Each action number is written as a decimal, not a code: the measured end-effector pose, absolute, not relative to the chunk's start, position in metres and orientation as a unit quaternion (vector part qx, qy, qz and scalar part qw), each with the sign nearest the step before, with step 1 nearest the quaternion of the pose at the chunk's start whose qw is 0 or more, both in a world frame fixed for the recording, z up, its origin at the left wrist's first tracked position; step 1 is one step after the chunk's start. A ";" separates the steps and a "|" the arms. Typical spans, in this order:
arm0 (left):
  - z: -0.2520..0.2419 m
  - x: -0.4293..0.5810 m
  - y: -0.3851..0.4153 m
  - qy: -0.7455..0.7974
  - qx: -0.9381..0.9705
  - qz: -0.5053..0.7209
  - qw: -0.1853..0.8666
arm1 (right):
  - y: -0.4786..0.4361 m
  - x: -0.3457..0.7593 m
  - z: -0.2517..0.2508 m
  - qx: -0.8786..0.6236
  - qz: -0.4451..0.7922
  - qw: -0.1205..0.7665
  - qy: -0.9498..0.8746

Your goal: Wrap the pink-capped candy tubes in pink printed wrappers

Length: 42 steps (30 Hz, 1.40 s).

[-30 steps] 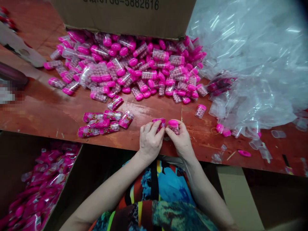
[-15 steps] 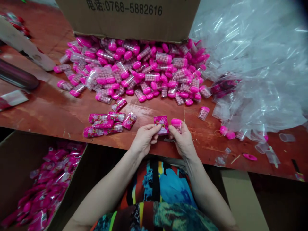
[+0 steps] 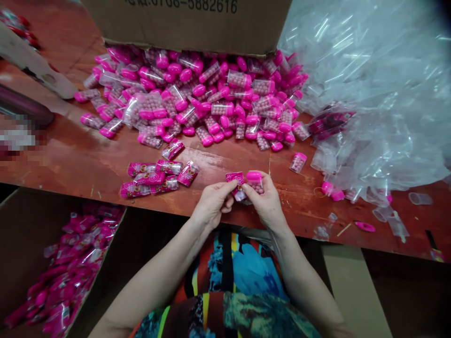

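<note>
In my left hand [image 3: 215,203] a printed pink sleeve [image 3: 235,178] is pinched between thumb and fingers. My right hand [image 3: 266,199] grips a small clear candy bottle [image 3: 256,184] with a pink cap and pale pink balls inside, close against the sleeve. The right thumb also touches the sleeve's edge. Left of my hands lie several bottles in printed sleeves [image 3: 150,178] in a loose group. Beyond my hands spreads a large heap of unsleeved candy bottles [image 3: 221,109]. A single bottle [image 3: 298,162] stands apart on the right.
A cardboard box [image 3: 190,28] stands behind the heap on the red-brown table [image 3: 88,169]. Clear plastic bags [image 3: 380,94] are piled at right. Below the table's left edge, an open carton [image 3: 121,225] holds many sleeved bottles. A pink cap [image 3: 364,226] lies near the front right edge.
The sleeve in my left hand has tilted and now shows less of its printed face. The bottle in my right hand has moved slightly left, closer to it. The view has shifted a little.
</note>
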State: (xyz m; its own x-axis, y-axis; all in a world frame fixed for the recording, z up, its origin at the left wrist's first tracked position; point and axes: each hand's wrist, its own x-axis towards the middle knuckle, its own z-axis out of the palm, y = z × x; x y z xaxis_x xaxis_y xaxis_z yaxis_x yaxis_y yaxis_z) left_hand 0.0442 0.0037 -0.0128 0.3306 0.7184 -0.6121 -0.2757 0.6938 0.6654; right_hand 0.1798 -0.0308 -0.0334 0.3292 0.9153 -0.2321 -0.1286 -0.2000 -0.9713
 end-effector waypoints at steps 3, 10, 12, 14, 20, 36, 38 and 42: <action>-0.012 0.040 0.007 0.489 0.219 0.341 0.772 | -0.029 0.183 -0.032 -0.584 0.516 0.556 -0.290; -0.016 0.039 0.015 0.496 0.135 0.418 0.749 | -0.042 0.184 -0.032 -0.488 0.639 0.557 -0.206; -0.017 0.041 0.015 0.494 0.113 0.425 0.750 | -0.047 0.179 -0.031 -0.500 0.622 0.565 -0.209; -0.018 0.044 0.015 0.490 0.094 0.425 0.755 | -0.051 0.173 -0.032 -0.518 0.594 0.575 -0.221; -0.018 0.048 0.013 0.478 0.061 0.411 0.774 | -0.055 0.160 -0.040 -0.547 0.527 0.586 -0.282; -0.021 0.051 0.014 0.496 0.049 0.422 0.757 | -0.056 0.159 -0.038 -0.566 0.510 0.581 -0.288; -0.021 0.052 0.014 0.501 0.050 0.419 0.756 | -0.056 0.158 -0.038 -0.570 0.506 0.572 -0.302; -0.021 0.052 0.014 0.504 0.053 0.417 0.755 | -0.060 0.158 -0.041 -0.575 0.515 0.557 -0.306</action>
State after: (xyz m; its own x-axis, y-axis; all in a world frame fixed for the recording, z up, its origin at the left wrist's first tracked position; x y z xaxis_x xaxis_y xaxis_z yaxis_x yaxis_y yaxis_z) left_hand 0.0525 0.0140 -0.0210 0.1444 0.6822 -0.7168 -0.5755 0.6472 0.5000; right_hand 0.1575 -0.0600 -0.0406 0.2816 0.9259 -0.2520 -0.2223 -0.1925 -0.9558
